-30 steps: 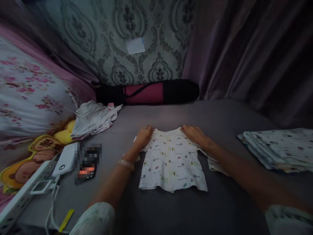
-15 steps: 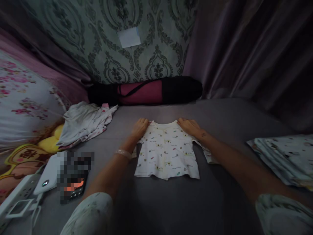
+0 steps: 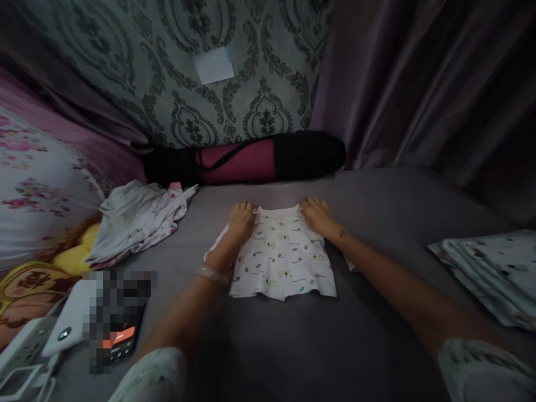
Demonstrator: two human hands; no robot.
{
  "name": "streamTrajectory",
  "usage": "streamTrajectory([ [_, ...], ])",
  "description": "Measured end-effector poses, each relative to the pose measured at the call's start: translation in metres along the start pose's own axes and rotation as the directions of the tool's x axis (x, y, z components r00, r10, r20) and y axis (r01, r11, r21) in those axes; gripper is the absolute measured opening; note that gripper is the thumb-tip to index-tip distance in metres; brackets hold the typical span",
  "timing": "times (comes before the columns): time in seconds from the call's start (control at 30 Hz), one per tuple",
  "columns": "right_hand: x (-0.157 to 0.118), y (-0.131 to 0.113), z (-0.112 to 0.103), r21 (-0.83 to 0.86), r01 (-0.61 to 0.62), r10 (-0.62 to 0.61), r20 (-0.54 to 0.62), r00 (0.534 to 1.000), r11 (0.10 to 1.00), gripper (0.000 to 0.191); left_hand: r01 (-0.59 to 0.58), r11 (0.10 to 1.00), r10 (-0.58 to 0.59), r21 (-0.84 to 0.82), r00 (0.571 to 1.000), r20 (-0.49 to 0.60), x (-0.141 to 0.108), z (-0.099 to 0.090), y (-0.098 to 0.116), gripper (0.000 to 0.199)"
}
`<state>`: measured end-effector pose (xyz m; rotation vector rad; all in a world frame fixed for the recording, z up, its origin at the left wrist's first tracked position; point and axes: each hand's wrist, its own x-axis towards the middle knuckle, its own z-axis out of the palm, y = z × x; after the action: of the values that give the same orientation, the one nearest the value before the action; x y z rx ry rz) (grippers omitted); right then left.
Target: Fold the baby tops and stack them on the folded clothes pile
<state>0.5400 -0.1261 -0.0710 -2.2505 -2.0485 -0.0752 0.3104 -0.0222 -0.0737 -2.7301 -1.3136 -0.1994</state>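
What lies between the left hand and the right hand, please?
The printed shirt lies between the left hand and the right hand, each at a shoulder, in the head view.

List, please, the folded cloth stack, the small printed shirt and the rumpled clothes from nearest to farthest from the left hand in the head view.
From the left hand:
1. Small printed shirt, touching the hand
2. Rumpled clothes, to its left
3. Folded cloth stack, at the far right

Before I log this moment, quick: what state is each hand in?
Left hand: curled at one shoulder of the printed shirt; whether it grips cannot be told.
Right hand: curled at the other shoulder; grip likewise unclear.
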Motion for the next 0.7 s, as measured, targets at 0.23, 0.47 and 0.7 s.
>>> streamTrajectory([
  [0.23,-0.033,-0.040,0.022,0.149,-0.010,-0.007,0.114,0.993,0.989,0.071,0.042,0.991,-0.026,-0.128,0.992,0.122,-0.034,0.021,0.041,0.068],
  [0.47,-0.034,-0.041,0.029,0.141,-0.024,0.015,0.064,0.998,0.990,0.069,0.051,0.993,-0.044,-0.104,0.996,0.076,-0.040,0.029,0.043,0.072],
  [0.7,-0.042,-0.021,-0.006,0.382,0.007,-0.011,0.007,1.000,0.924,0.056,0.058,0.991,-0.047,-0.121,0.995,0.087,-0.038,0.033,0.041,0.071],
])
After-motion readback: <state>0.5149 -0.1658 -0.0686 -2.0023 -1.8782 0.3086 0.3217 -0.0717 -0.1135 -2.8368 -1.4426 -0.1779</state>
